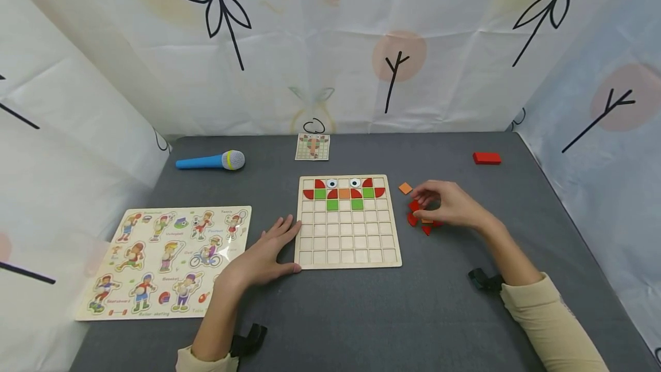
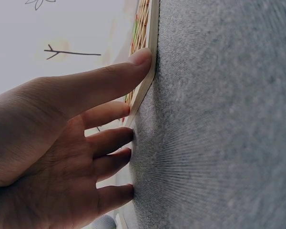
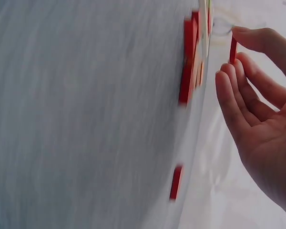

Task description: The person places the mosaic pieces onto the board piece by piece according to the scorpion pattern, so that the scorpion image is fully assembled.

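A wooden grid board lies in the middle of the table. Red, green and orange tiles and two eye tiles fill part of its upper rows. My left hand rests at the board's left side, fingers spread; the left wrist view shows the thumb against the board's edge. Between thumb and fingertips my right hand pinches a thin red tile, raised off the table. Under and beside that hand lies a small pile of red tiles, partly hidden. An orange tile lies just beyond it.
A picture puzzle board lies at the left, partly behind my left forearm. Farther back are a blue toy microphone and a small pattern card. A red block sits at the back right. Fabric walls surround the table.
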`<state>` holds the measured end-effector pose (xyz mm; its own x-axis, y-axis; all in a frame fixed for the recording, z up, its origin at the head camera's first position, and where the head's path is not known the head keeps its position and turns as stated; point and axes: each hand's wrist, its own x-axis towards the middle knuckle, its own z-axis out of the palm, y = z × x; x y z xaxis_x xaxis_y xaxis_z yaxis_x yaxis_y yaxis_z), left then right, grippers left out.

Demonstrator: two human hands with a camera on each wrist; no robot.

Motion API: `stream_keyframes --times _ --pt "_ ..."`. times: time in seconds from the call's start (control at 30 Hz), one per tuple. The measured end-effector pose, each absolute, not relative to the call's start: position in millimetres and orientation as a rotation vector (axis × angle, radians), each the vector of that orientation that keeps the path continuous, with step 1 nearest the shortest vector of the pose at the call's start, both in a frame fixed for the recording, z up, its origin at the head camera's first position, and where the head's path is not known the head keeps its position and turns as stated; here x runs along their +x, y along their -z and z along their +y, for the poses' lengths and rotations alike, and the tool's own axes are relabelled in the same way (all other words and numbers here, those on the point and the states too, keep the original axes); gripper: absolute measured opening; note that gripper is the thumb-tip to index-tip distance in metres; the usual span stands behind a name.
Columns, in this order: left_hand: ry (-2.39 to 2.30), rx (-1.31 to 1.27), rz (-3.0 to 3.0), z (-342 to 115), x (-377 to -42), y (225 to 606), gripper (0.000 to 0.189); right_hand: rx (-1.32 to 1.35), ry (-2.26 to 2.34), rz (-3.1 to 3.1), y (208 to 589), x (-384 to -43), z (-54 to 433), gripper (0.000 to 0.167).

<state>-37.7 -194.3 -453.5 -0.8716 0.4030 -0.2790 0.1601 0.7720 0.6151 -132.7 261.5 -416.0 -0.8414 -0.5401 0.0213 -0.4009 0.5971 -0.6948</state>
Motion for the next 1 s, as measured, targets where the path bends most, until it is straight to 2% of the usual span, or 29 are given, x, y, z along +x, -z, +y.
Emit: stream_keyframes --times 0.37,1.0 --pt "-0.816 0.426 2.579 -197.1 -41.6 464.2 0.102 -0.905 1.134 2.534 417.1 -129.6 205.1 0.033" --pt "-0.882 0.489 2.573 -197.3 -37.8 455.9 0.101 -0.994 0.828 2.551 413.1 -136.6 141.3 0.027"
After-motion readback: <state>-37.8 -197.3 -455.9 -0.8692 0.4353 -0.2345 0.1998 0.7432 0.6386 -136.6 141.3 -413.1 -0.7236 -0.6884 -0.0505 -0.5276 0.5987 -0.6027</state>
